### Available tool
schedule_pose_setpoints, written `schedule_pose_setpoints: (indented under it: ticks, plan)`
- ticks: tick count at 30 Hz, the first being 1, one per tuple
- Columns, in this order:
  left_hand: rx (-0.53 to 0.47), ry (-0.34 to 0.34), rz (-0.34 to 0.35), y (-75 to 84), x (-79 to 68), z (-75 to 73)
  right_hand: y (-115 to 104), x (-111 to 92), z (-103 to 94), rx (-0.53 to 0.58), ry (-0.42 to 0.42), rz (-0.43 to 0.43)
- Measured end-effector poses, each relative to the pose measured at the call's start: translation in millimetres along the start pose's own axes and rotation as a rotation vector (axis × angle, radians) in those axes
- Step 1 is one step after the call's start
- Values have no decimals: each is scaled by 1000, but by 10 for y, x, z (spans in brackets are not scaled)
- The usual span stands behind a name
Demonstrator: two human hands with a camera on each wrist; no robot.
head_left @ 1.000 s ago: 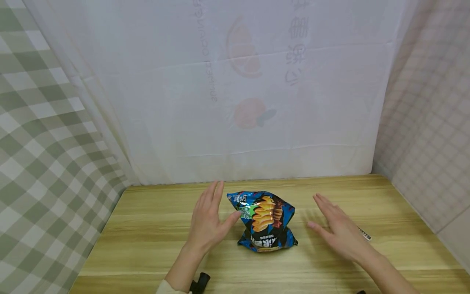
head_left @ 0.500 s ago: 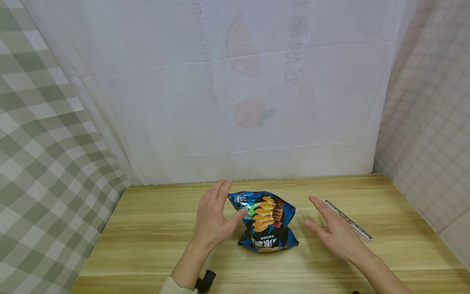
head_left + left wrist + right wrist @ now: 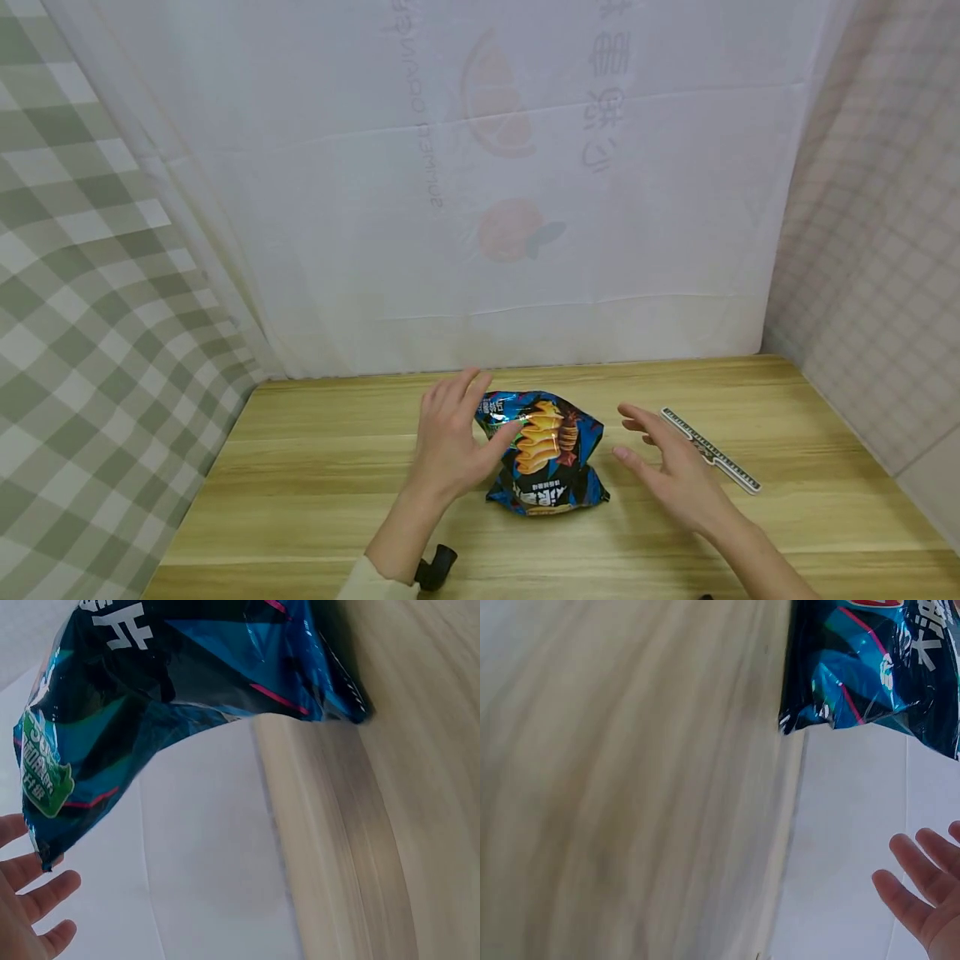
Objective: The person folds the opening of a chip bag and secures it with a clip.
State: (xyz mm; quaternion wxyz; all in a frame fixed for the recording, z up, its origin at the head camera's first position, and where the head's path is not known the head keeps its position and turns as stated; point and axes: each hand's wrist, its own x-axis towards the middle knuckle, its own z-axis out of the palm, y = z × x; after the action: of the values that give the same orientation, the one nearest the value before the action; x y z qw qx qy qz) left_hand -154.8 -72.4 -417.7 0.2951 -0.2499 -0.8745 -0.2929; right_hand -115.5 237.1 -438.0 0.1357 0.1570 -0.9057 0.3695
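Flanking the snack bag looks to be the step in hand: lining up a two-handed grip. Nearest the viewer, a black fitting shows by the left wrist, on the near left of the bag. Along the bag's left side, the left hand has its fingers spread, its thumb crossing before the bag in the head view; whether it touches, I cannot tell. Right of the bag, the right hand is near but apart from it, fingers apart, holding nothing. The bag appears to stand on the worktop between them. A ruler lies farther right of the bag; white cloth hangs behind it. The next move probably calls for bringing both palms in evenly, gently, as the puffed wrapper may dent or slip.
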Motion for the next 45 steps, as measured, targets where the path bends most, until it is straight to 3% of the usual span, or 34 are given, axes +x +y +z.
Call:
schedule_pose_setpoints:
  ticks: [10, 27, 32, 38, 45]
  plan:
    - [-19, 6, 16, 76, 70, 82, -103, 51, 116, 123, 31, 27]
    - [-69, 24, 56, 165, 142, 196, -193, 101, 258, 227, 31, 94]
    - [-84, 21, 65, 190, 150, 218, -229, 140, 279, 238, 59, 80]
    - [-97, 19, 67, 212, 163, 234, -229, 157, 288, 230, 75, 127]
    - [-115, 59, 82, 232, 181, 259, -222, 160, 308, 242, 106, 126]
